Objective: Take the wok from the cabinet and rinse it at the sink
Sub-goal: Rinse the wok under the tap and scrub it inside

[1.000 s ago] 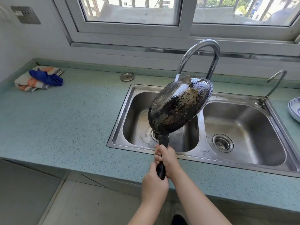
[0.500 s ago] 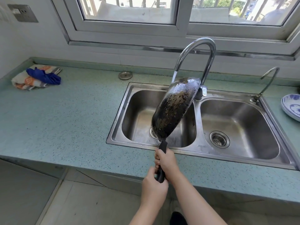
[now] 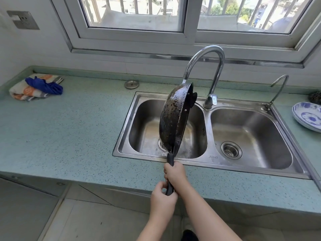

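A heap of cloths [image 3: 35, 87] lay far left on the counter [image 3: 69, 136]. The left hand [image 3: 162, 200] gripped the end of the black handle [image 3: 170, 158], and the right hand [image 3: 174, 173] clasped it just above. The wok [image 3: 173, 117] stood nearly on edge over the left basin of the sink [image 3: 208, 129], its top rim just under the tap [image 3: 205, 56]. A blue-patterned plate [image 3: 307, 115] sat far right.

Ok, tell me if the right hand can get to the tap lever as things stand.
Probably yes, once it lets go. The right hand grips the handle, but the left hand holds it too, and the tap lever stands right of the tilted wok, nothing between.
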